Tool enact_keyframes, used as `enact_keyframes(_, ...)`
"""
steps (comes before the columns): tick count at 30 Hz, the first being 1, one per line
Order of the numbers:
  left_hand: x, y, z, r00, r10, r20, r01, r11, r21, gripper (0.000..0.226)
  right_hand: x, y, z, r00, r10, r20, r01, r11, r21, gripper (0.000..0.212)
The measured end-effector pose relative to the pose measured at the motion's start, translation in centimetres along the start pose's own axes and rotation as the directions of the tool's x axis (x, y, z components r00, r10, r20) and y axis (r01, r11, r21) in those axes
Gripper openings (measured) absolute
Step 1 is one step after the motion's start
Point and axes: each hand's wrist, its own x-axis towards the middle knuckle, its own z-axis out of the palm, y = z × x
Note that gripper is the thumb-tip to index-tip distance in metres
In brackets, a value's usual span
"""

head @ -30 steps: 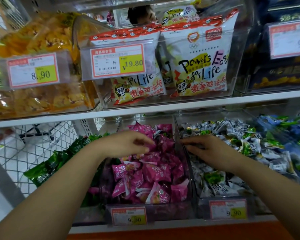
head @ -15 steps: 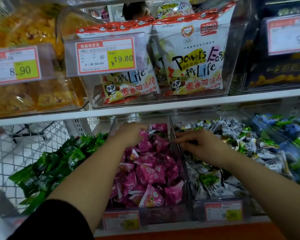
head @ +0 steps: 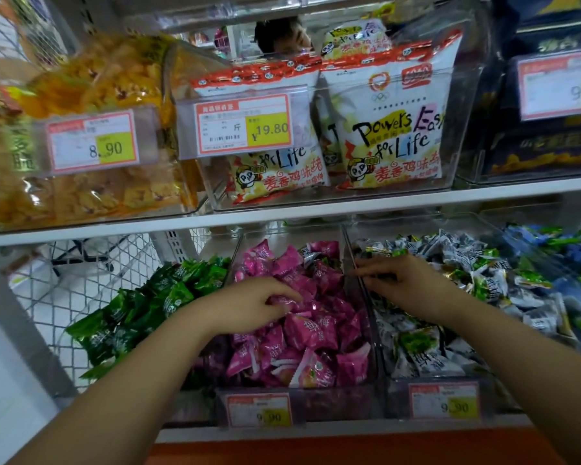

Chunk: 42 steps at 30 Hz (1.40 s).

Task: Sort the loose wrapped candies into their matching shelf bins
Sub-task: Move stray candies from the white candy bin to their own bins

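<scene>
Centre frame: the left hand (head: pixel 259 303) curls its fingers round crinkled, glossy pink candies (head: pixel 316 330) in the clear plastic middle bin (head: pixel 336 406). The right hand (head: pixel 406 283) lies across that bin's right wall beside grey-white candies (head: pixel 450 250); its grasp cannot be determined.

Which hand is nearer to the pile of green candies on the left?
Left. The left hand lies on the pink candies, in the bin right beside the green candies. The right hand is farther off, at the grey-and-white candies beyond the pink ones.

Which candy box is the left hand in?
The pink candy bin, in the middle: the left hand lies on its candies. The green candies are left of it, the grey-and-white candies right.
</scene>
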Motion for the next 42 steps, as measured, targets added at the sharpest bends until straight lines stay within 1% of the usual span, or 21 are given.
enact_keyframes(3, -1.1, -0.3, -0.7, 0.998, -0.040, 0.041, 0.042, 0.998, -0.054, 0.031, -0.2, -0.4, -0.1, 1.000, 0.011, 0.003, -0.012, 1.000, 0.002, 0.032)
enact_keyframes(5, -1.1, -0.3, -1.8, 0.999, -0.040, 0.034, 0.042, 0.997, -0.066, 0.029, -0.2, -0.6, -0.2, 1.000, 0.013, 0.005, -0.013, 1.000, 0.003, 0.032)
enact_keyframes(6, -0.8, -0.3, -2.3, 0.999, -0.042, -0.001, 0.042, 0.995, -0.089, 0.028, -0.2, -0.5, -0.2, 1.000, 0.011, 0.005, -0.011, 1.000, 0.006, 0.031)
enact_keyframes(8, 0.6, -0.2, -3.1, 0.990, -0.059, -0.131, 0.034, 0.982, -0.184, 0.025, -0.1, -0.4, -0.1, 1.000, 0.013, 0.007, -0.013, 1.000, 0.016, 0.030)
enact_keyframes(10, 3.1, -0.1, -3.1, 0.958, -0.087, -0.274, 0.015, 0.966, -0.256, 0.025, 0.0, -0.3, -0.1, 1.000, 0.017, -0.001, -0.017, 0.999, 0.030, 0.029)
enact_keyframes(12, 6.1, -0.2, -2.5, 0.923, -0.108, -0.370, 0.011, 0.967, -0.256, 0.027, 0.1, -0.2, -0.1, 1.000, 0.021, -0.010, -0.021, 0.999, 0.044, 0.027)
enact_keyframes(14, 9.0, -0.6, -1.7, 0.907, -0.121, -0.404, 0.023, 0.971, -0.239, 0.028, 0.2, 0.0, 0.0, 1.000, 0.011, -0.021, -0.010, 0.999, 0.046, 0.026)
enact_keyframes(16, 11.2, -1.0, -1.0, 0.913, -0.119, -0.392, 0.049, 0.982, -0.183, 0.029, 0.3, 0.2, 0.0, 1.000, -0.001, -0.026, 0.002, 0.999, 0.040, 0.025)
enact_keyframes(18, 12.7, -1.3, -0.5, 0.932, -0.115, -0.343, 0.088, 0.992, -0.092, 0.034, 0.4, 0.5, 0.1, 1.000, -0.009, -0.026, 0.011, 0.999, 0.049, 0.025)
enact_keyframes(20, 13.4, -1.6, -0.2, 0.946, -0.131, -0.297, 0.126, 0.991, -0.037, 0.039, 0.5, 0.7, 0.2, 0.999, -0.025, -0.030, 0.027, 0.998, 0.057, 0.025)
enact_keyframes(25, 13.9, -2.0, -0.1, 0.936, -0.139, -0.323, 0.145, 0.989, -0.004, 0.046, 0.6, 0.9, 0.4, 0.999, -0.029, -0.043, 0.032, 0.997, 0.075, 0.025)
enact_keyframes(29, 13.6, -1.8, 0.1, 0.937, -0.160, -0.310, 0.152, 0.987, -0.052, 0.049, 0.5, 0.7, 0.4, 0.999, -0.020, -0.032, 0.023, 0.995, 0.096, 0.025)
enact_keyframes(32, 12.2, -1.6, -0.1, 0.902, -0.152, -0.404, 0.106, 0.985, -0.134, 0.047, 0.3, 0.7, 0.3, 0.999, -0.003, -0.032, 0.007, 0.995, 0.103, 0.025)
enact_keyframes(35, 10.0, -0.9, -0.6, 0.848, -0.126, -0.514, 0.000, 0.971, -0.237, 0.048, 0.2, 0.5, 0.2, 1.000, 0.002, -0.031, 0.001, 0.995, 0.099, 0.024)
enact_keyframes(37, 8.5, -0.1, -0.8, 0.824, -0.094, -0.559, -0.067, 0.963, -0.260, 0.048, 0.1, 0.2, 0.4, 0.997, 0.004, -0.080, 0.003, 0.996, 0.085, 0.025)
enact_keyframes(39, 7.5, 1.0, -0.9, 0.837, -0.061, -0.544, -0.121, 0.949, -0.292, 0.047, 0.0, 0.0, 0.6, 0.977, 0.021, -0.211, 0.004, 0.993, 0.116, 0.029)
enact_keyframes(40, 7.2, 1.8, -0.8, 0.853, -0.035, -0.520, -0.165, 0.928, -0.334, 0.045, 0.0, -0.2, 0.7, 0.963, 0.033, -0.268, 0.012, 0.986, 0.164, 0.033)
enact_keyframes(42, 7.3, 3.4, -0.4, 0.873, 0.042, -0.486, -0.281, 0.857, -0.432, 0.040, 0.0, -0.6, 0.7, 0.953, 0.045, -0.299, 0.042, 0.959, 0.280, 0.046)
